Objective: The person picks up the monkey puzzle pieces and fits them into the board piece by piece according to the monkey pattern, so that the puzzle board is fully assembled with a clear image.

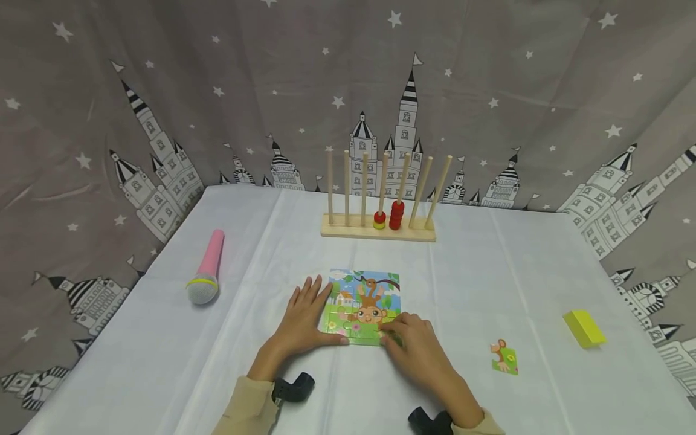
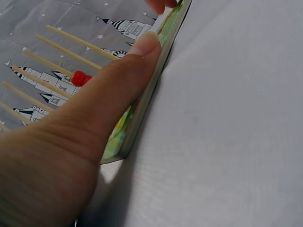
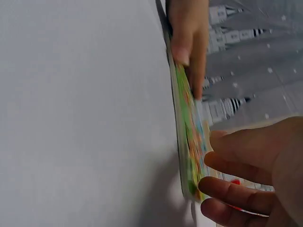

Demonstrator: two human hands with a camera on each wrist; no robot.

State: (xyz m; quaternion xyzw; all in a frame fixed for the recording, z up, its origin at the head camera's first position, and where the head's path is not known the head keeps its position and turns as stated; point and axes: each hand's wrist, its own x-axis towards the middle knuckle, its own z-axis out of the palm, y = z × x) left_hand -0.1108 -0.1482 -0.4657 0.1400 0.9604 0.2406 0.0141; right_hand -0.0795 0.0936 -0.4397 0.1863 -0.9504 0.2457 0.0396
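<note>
A square jigsaw puzzle [image 1: 348,302] with a monkey picture lies on the white table. Along its left side my left hand [image 1: 304,320] rests with fingers spread, its thumb [image 2: 142,52] lying on the near edge. My right hand [image 1: 415,347] is over the near right corner, and its fingertips touch the puzzle there. In the right wrist view its fingers [image 3: 236,194] are spread and fairly straight, with no piece visible between them. That corner is partly hidden by the hand. A loose puzzle piece [image 1: 505,357] showing part of the monkey lies farther right.
Behind the puzzle stands a wooden peg rack [image 1: 377,232] with red and yellow beads on two pegs. A pink toy microphone [image 1: 211,260] lies at left, and a yellow block [image 1: 584,329] at right. A grey castle-print curtain [image 1: 326,78] hangs behind.
</note>
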